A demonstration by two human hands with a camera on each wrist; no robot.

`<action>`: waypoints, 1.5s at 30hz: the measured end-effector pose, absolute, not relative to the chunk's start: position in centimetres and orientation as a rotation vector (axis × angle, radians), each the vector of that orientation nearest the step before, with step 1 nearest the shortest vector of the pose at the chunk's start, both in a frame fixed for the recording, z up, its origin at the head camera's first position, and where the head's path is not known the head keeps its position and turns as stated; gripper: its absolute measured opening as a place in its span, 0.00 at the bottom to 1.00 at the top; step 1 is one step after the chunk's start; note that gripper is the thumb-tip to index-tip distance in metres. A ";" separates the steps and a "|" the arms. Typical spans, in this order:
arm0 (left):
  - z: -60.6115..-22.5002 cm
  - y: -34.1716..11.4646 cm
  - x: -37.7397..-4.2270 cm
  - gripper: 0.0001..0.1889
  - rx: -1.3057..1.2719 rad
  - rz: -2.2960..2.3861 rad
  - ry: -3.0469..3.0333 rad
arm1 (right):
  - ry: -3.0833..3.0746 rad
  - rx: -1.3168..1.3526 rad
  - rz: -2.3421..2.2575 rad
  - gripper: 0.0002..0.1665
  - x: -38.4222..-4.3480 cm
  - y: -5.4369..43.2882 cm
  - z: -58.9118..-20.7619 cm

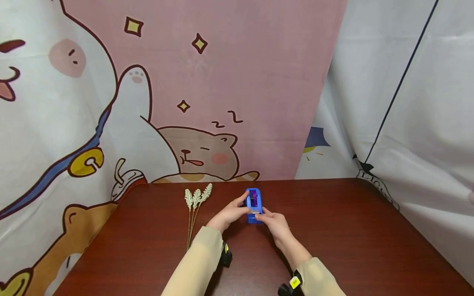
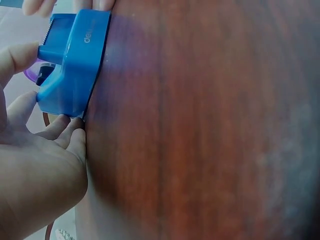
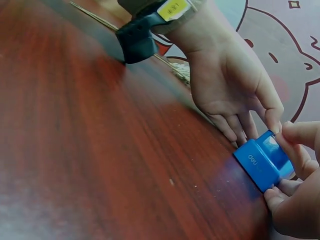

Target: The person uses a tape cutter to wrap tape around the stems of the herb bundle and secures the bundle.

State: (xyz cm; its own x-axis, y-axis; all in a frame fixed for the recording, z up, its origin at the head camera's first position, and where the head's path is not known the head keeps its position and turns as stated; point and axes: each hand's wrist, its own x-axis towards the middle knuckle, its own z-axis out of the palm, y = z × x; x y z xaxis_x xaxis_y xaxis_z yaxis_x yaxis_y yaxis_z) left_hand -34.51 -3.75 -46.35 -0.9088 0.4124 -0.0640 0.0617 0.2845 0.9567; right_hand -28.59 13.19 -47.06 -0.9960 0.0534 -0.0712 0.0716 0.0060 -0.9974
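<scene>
A blue tape dispenser [image 1: 259, 202] with a purple core sits on the table between both hands. Its pale lettering shows on the side in the left wrist view, where my left hand [image 2: 42, 165] holds the back end and its thumb lies near the toothed cutter. My right hand [image 3: 300, 207] grips the front end from the other side, its thumb and forefinger up at the cutter beside the left thumb. Whatever lies between those fingertips is hidden. In the head view the left hand [image 1: 230, 213] is at the dispenser's left and the right hand [image 1: 278, 227] at its lower right.
Several pale wheat-like stems [image 1: 192, 213] lie on the brown table [image 1: 355, 234], left of the left forearm. Behind the table's far edge hangs a cartoon-printed cloth [image 1: 266, 102]. Black wrist cameras [image 1: 225, 255] are strapped over both sleeves.
</scene>
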 end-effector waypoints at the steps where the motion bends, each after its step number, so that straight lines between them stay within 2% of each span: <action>1: -46.4 -3.7 -34.5 0.41 0.431 1.664 2.260 | 2.219 0.133 -2.205 0.19 -28.4 13.1 -47.0; 45: -46.4 -3.6 -34.5 0.41 0.384 1.663 2.263 | 2.243 0.121 -2.152 0.17 -24.6 13.1 -47.0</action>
